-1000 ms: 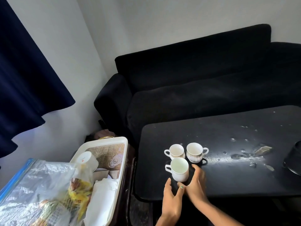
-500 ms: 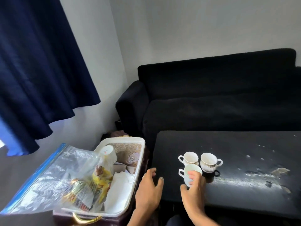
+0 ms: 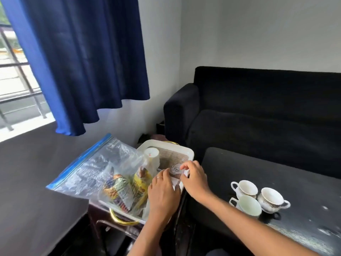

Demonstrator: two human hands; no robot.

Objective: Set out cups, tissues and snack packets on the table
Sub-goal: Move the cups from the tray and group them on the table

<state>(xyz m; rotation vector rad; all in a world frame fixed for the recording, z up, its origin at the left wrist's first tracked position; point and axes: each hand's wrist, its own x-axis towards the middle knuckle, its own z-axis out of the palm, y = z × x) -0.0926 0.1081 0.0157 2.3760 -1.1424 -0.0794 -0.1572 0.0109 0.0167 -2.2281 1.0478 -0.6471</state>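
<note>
Three white teacups [image 3: 245,189] [image 3: 273,199] [image 3: 248,206] stand together on the black table [image 3: 276,169] near its left end. A white tray [image 3: 188,151] beside the table holds a clear zip bag [image 3: 88,170] with snack packets [image 3: 120,191], an upturned white cup [image 3: 152,154], an upturned clear glass [image 3: 176,169] and white tissues [image 3: 176,183]. My right hand [image 3: 195,180] pinches the rim of the clear glass. My left hand [image 3: 163,193] lies flat, palm down, over the tissues, its fingertips at the glass.
The tray sits on a dark side stand with a gold handle [image 3: 120,219]. A black sofa [image 3: 258,115] runs behind the table. A blue curtain [image 3: 83,61] hangs at the left by a window. Wet spots [image 3: 324,231] mark the table's right part.
Both hands have left the cups on the table and moved left over the tray. My right hand has closed on the clear glass. The view has swung left.
</note>
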